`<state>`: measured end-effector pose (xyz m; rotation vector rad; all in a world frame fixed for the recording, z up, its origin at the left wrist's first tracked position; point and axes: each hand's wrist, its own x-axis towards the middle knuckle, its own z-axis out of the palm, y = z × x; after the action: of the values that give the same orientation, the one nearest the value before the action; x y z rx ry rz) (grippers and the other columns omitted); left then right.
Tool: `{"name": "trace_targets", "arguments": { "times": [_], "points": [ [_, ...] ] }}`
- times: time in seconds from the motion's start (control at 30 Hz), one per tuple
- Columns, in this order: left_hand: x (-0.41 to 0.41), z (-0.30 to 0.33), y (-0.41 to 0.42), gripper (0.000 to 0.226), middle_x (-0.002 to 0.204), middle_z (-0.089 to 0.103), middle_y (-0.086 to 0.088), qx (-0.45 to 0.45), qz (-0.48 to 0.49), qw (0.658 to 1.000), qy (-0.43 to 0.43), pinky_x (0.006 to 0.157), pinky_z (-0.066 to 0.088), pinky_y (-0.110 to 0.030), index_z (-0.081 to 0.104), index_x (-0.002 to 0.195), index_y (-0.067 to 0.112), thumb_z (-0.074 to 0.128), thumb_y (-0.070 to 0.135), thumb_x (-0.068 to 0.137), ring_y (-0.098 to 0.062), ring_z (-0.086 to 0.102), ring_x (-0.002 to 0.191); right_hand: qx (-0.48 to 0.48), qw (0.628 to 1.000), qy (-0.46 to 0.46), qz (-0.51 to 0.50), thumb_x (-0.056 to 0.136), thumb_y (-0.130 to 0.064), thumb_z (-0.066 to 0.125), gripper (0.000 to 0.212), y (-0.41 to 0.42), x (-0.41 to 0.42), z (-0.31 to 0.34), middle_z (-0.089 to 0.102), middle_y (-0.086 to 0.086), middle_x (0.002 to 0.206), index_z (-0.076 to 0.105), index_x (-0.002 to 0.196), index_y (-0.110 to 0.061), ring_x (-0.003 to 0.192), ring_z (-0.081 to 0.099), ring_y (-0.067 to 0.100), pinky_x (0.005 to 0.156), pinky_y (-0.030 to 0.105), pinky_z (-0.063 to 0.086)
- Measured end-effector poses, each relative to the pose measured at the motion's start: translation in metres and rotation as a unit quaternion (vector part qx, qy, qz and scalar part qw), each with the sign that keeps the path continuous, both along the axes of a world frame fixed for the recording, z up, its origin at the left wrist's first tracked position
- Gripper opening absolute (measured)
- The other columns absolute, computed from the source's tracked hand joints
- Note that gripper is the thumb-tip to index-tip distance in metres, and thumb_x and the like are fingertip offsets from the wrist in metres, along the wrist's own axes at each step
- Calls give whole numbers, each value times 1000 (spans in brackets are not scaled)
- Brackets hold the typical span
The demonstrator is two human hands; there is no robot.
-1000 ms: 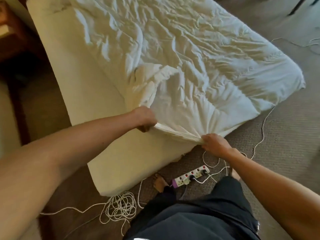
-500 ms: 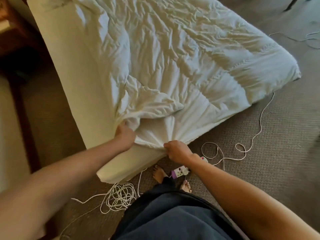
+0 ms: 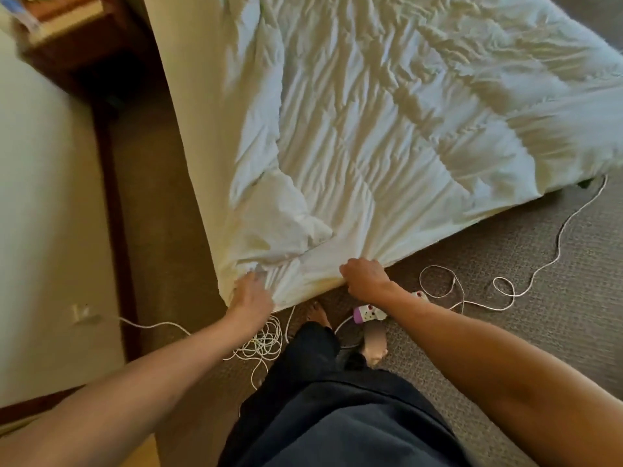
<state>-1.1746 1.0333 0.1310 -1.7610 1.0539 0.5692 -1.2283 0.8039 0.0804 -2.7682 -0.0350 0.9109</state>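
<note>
A wrinkled white sheet (image 3: 387,112) lies over a pale foam mattress (image 3: 199,106) on the carpeted floor. A strip of bare mattress shows along the left side. My left hand (image 3: 251,293) grips the sheet at the mattress's near corner, fingers bunched into the cloth. My right hand (image 3: 364,278) holds a gathered fold of the sheet at the near edge, a little to the right. The sheet fans out in creases from both hands.
A white power strip (image 3: 369,312) and loose white cable (image 3: 505,291) lie on the carpet by my bare feet. A coil of white cord (image 3: 264,342) sits below my left hand. A wall with a dark skirting board (image 3: 116,210) runs along the left, with wooden furniture (image 3: 70,35) behind.
Both hands have drawn the sheet's edge down toward the near corner of the mattress. The bare strip at the corner is now covered, and the raised fold has flattened.
</note>
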Motion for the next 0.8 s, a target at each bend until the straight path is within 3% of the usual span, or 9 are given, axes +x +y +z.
{"name": "trace_targets", "arguments": {
  "times": [0.07, 0.13, 0.23, 0.3, 0.4, 0.5, 0.63, 0.7, 0.8],
  "points": [
    [15, 7, -10, 25, 116, 67, -7, 17, -88, 995, 45, 106, 26, -52, 72, 108, 17, 52, 26, 95, -28, 50, 118, 4, 1000, -3, 10, 93, -19, 53, 36, 15, -4, -7, 55, 10, 124, 51, 129, -16, 116, 54, 30, 93, 44, 43],
    [39, 19, -16, 22, 101, 72, -4, -13, -94, 991, 98, 110, 25, -53, 73, 98, 16, 52, 21, 93, -25, 60, 108, 14, 999, -28, -4, 91, -28, 59, 46, 33, -5, -9, 52, 9, 127, 45, 133, -17, 118, 51, 31, 96, 47, 42],
    [67, 44, -15, 23, 99, 72, -10, -58, -55, 986, 147, 82, 53, -38, 71, 99, 9, 55, 24, 91, -31, 68, 95, 24, 993, -114, -35, 90, -27, 57, 44, 65, 7, -7, 52, 10, 124, 45, 130, -14, 114, 52, 33, 94, 48, 43],
    [80, 52, -5, 30, 100, 71, -8, -83, -48, 986, 137, 72, 56, -36, 69, 99, 12, 55, 38, 91, -30, 68, 92, 36, 988, -140, -50, 93, -22, 52, 32, 82, 19, -2, 56, 11, 120, 49, 123, -12, 111, 54, 33, 91, 46, 42],
    [116, 69, 35, 36, 124, 59, -1, -69, 7, 995, 65, 76, 53, -37, 62, 120, 18, 64, 35, 88, -27, 63, 108, 32, 990, -127, -51, 95, -18, 50, 21, 101, 31, 2, 60, 10, 110, 53, 115, -13, 103, 58, 32, 83, 42, 44],
    [151, 73, 88, 38, 125, 61, -2, 0, 82, 996, 19, 82, 52, -40, 59, 128, 18, 63, 22, 91, -25, 59, 114, 20, 995, -94, -23, 91, -14, 53, 22, 104, 30, 4, 60, 11, 107, 54, 113, -12, 100, 59, 32, 79, 40, 45],
    [143, 50, 137, 31, 129, 60, 5, 14, -90, 995, 48, 104, 32, -61, 66, 120, 23, 62, 30, 91, -30, 25, 141, -7, 998, -55, -28, 93, -16, 51, 22, 119, 40, 7, 59, 12, 110, 53, 115, -12, 102, 59, 33, 78, 39, 44],
    [126, 44, 149, 27, 119, 66, 6, -60, -85, 992, 74, 102, 41, -47, 68, 116, 22, 56, 25, 93, -25, 47, 130, -8, 1000, -13, -24, 94, -21, 52, 29, 130, 44, 6, 59, 11, 115, 50, 123, -17, 107, 59, 33, 82, 40, 45],
    [105, 38, 172, 25, 103, 71, -4, -247, 73, 965, 54, 70, 49, -35, 64, 113, 16, 48, 18, 94, -28, 68, 96, -21, 999, 24, 3, 97, -26, 51, 34, 159, 46, 3, 58, 11, 121, 50, 130, -20, 112, 58, 32, 87, 43, 46]
  ]
}}
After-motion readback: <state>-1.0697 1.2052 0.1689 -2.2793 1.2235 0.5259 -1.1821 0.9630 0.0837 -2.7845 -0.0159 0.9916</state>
